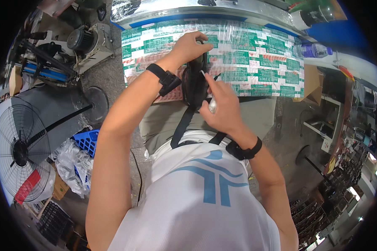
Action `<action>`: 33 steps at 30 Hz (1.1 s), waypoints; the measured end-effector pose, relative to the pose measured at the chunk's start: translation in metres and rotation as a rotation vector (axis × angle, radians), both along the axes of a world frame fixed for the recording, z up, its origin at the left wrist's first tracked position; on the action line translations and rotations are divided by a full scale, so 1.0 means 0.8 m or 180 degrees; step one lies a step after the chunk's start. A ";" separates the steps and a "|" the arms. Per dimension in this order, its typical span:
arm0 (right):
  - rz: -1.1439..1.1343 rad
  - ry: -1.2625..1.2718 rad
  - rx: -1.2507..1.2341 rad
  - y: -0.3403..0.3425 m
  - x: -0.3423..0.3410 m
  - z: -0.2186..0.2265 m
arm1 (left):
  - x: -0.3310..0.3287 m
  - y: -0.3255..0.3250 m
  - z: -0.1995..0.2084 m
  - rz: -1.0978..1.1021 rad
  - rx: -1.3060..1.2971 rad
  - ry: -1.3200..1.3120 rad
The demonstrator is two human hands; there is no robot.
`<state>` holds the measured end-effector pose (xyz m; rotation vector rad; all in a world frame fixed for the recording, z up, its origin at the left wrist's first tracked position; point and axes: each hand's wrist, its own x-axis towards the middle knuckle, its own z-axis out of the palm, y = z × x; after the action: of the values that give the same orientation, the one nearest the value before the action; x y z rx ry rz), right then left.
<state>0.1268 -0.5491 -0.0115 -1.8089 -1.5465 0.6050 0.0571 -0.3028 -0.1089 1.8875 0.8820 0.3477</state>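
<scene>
A black piece with long straps, like a small bag (pixel 195 85), stands at the near edge of a table (pixel 268 62) covered in green-and-white printed tape. My left hand (pixel 188 48) pinches its upper end between thumb and fingers. From the right, my right hand (pixel 225 104) is closed around a small slim tool (pixel 213 105) with a silvery body, its kind hidden by the fingers. That index finger points along the bag's side, close to a pale tip. Two black straps (pixel 183 127) run down from the bag over my lap.
A clear bottle with a purple cap (pixel 316 51) lies at the table's right end. Behind the table runs a plastic-wrapped machine edge (pixel 197 11). To the left stand a floor fan (pixel 21 152), a blue crate (pixel 87 144) and a motor (pixel 81 39). An open carton (pixel 312 85) is at right.
</scene>
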 end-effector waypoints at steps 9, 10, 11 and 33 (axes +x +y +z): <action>0.0393 -0.0975 -0.0058 -0.034 0.024 -0.002 | 0.006 -0.004 0.020 -0.0203 -0.1034 0.0041; 0.0460 -0.0882 -0.0299 -0.048 0.022 0.014 | 0.002 -0.002 0.012 -0.0133 -0.1012 -0.0139; 0.0455 -0.0880 -0.0321 -0.067 0.019 0.023 | 0.002 -0.005 0.014 -0.0140 -0.1034 -0.0138; 0.0308 0.0453 -0.0034 0.007 -0.003 -0.031 | 0.007 -0.023 0.007 0.0282 -0.0714 -0.0225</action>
<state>0.1244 -0.5436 -0.0362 -1.6679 -1.5432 0.7723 0.0626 -0.3215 -0.1033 1.6245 0.9194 0.3518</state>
